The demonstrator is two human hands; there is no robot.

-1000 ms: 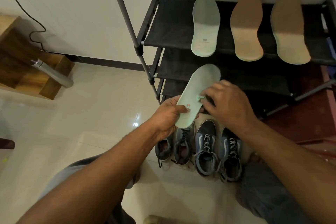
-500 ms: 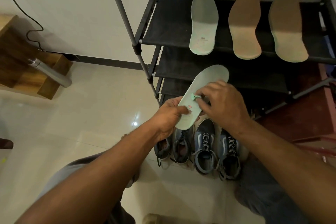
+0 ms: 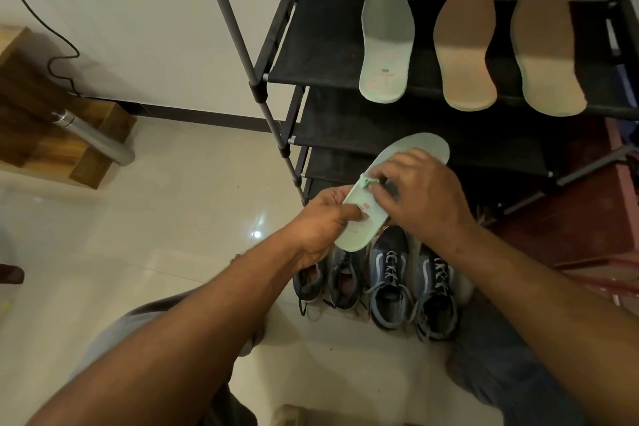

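Insole (image 3: 358, 235): heel gripped by left hand (image 3: 321, 228); toe has been swung rightward.
Strip (image 3: 366, 180): pinched between right hand (image 3: 425, 197) fingers (image 3: 378, 183); peeling judged under way.

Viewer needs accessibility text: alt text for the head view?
A person's left hand grips the heel end of a mint-green insole while the right hand pinches a small flap at its edge. Below them four shoes stand on the floor; behind, a black rack holds a green insole and two tan insoles.
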